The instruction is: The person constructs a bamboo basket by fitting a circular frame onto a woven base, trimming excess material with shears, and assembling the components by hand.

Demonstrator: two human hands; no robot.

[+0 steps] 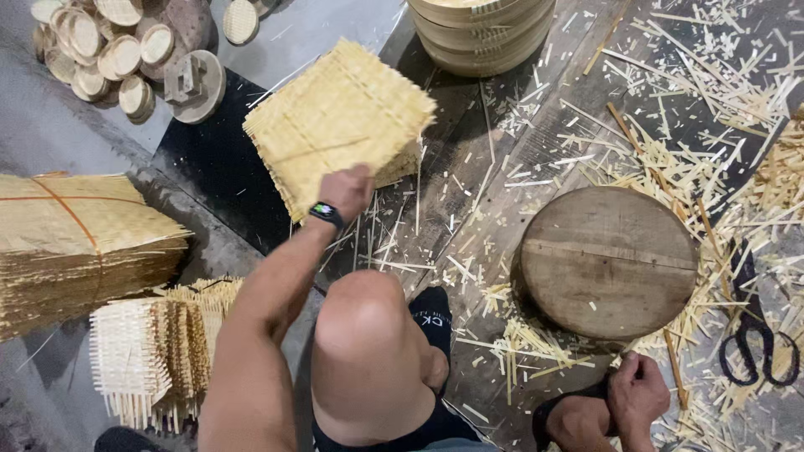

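While the left hand (pixel 347 191) pinches 1 woven mat (pixel 339 117) by its near edge, lifting it off the stack (pixel 394 172), the fingers stay hidden beneath. Right hand (pixel 638 393) rests curled on the ankle, holding nothing, scissors (pixel 758 339) just beyond its fingers.

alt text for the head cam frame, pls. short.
Seen from above, a seated person's left hand grips the top woven bamboo mat of a stack on the floor, while the right hand rests near the ankle. A round wooden block sits to the right amid bamboo offcuts, with black scissors beside it.
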